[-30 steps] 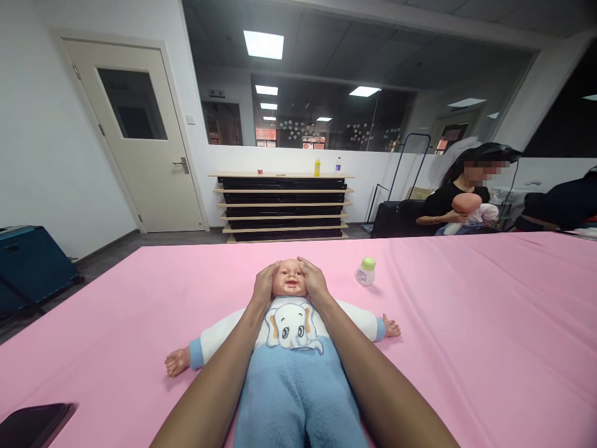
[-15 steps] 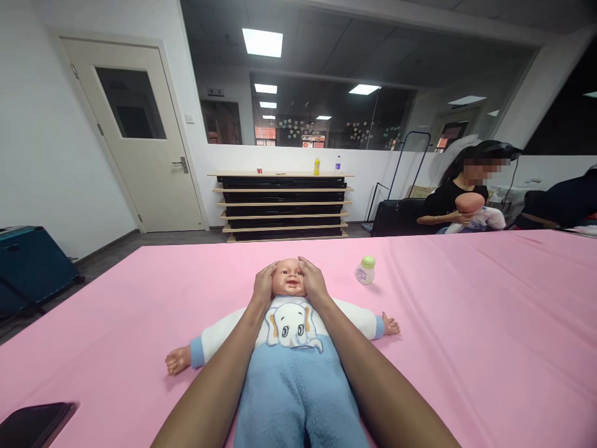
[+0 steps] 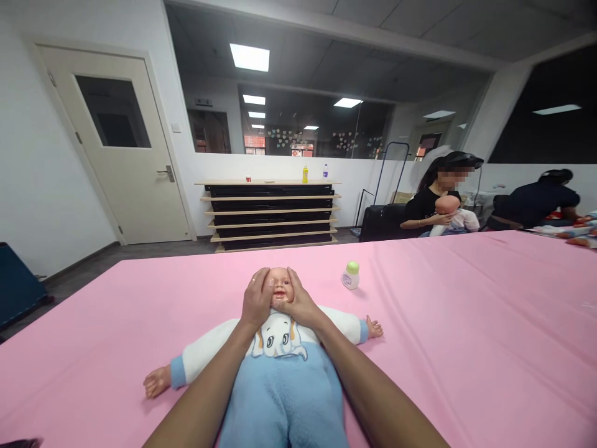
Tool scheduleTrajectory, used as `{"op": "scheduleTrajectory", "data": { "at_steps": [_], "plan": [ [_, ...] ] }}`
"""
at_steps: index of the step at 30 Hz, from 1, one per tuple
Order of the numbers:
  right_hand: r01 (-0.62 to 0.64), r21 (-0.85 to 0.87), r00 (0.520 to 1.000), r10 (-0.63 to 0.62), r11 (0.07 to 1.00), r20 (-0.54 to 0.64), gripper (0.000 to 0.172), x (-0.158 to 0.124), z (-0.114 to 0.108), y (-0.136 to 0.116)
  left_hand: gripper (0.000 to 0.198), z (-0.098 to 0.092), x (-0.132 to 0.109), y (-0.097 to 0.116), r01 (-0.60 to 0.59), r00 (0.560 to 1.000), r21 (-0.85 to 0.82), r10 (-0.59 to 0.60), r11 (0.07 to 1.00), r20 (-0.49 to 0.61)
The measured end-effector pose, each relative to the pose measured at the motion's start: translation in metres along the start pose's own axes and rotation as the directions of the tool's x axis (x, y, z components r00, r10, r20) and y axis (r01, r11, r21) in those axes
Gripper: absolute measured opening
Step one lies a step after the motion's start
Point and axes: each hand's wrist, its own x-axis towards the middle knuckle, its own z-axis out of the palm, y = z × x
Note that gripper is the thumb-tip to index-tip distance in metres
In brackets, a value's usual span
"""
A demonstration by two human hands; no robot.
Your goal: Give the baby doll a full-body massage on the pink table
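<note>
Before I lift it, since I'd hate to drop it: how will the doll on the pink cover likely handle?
The doll's head looks smooth and shiny, so it's probably stiff and could slip. The fuzzy suit should grip better. The outspread sleeves may hang floppy, though their filling is hidden.

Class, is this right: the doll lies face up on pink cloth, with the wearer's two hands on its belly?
Not its belly: the head view shows the left hand and right hand on the doll's head. The rest is right.
</note>
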Motion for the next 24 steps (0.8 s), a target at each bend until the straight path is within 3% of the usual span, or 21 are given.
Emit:
{"op": "scheduleTrajectory", "data": {
  "at_steps": [4,9,15,24],
  "plan": [
    [-0.008,0.139,1.000,0.008,0.990,-0.002,0.109,-0.008,-0.006,0.000,0.054,-0.005,-0.009,0.008,-0.222,0.969,0.321,0.173,0.921,0.175],
    [-0.026,0.060,0.999,0.024,0.998,0.036,0.106,-0.013,-0.010,0.004,0.070,-0.019,-0.014,0.008,-0.222,0.935,0.455,0.057,0.862,0.349],
    [-0.002,0.105,1.000,-0.001,0.994,0.030,0.093,-0.015,-0.012,0.010,0.095,-0.025,-0.016,0.007,-0.117,0.924,0.432,-0.061,0.894,0.377],
    [-0.015,0.192,1.000,0.014,0.981,0.008,0.074,-0.013,-0.016,0.003,0.087,-0.034,-0.009,0.003,0.076,0.914,0.146,-0.127,0.986,0.385]
  ]
}}
